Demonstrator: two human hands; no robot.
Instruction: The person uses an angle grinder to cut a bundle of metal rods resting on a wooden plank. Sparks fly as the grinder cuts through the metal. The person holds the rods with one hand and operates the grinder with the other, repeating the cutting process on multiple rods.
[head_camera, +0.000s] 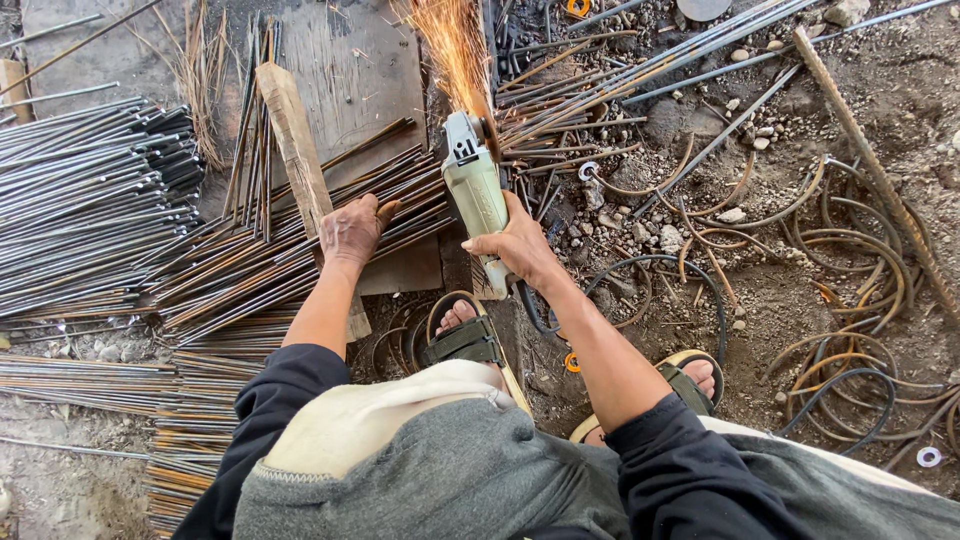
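1. Head view: right hand (518, 245) clamped around the pale green angle grinder (474, 190), whose disc throws sparks (455, 45) upward.
2. Left hand (352, 230), fingers spread, presses flat on the rusty steel rods (270, 265) beside a wooden plank (295, 140).

No packages, signs or screens visible; no label discernible.

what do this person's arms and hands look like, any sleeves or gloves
Both hands are bare, with no gloves, rings or watch visible. The left hand and the right hand both look dusty from the work. Each arm wears a dark, near-black long sleeve pushed up to about the elbow, leaving the forearms uncovered. The sleeve fabric looks soft and loose, bunched in folds.
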